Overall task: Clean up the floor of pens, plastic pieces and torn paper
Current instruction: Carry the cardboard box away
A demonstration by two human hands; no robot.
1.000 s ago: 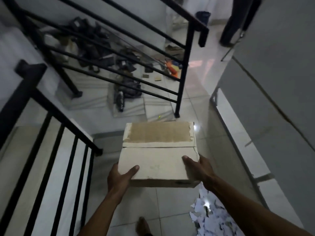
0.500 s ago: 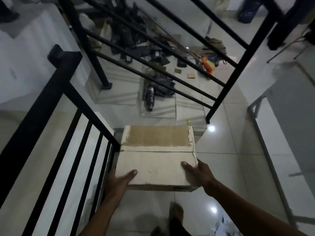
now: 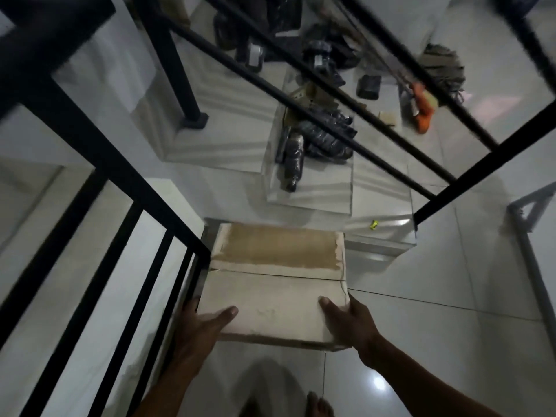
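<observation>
Above the tiled floor (image 3: 421,341), left hand (image 3: 198,329) and right hand (image 3: 352,323) grip a closed cardboard box (image 3: 276,284).

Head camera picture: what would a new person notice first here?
First, the cardboard box in the lower middle, gripped at its near corners by the left hand and right hand. Next, the black railing running along its left side. Beyond the bars, dark bundles and an orange object lie on the lower steps.
</observation>
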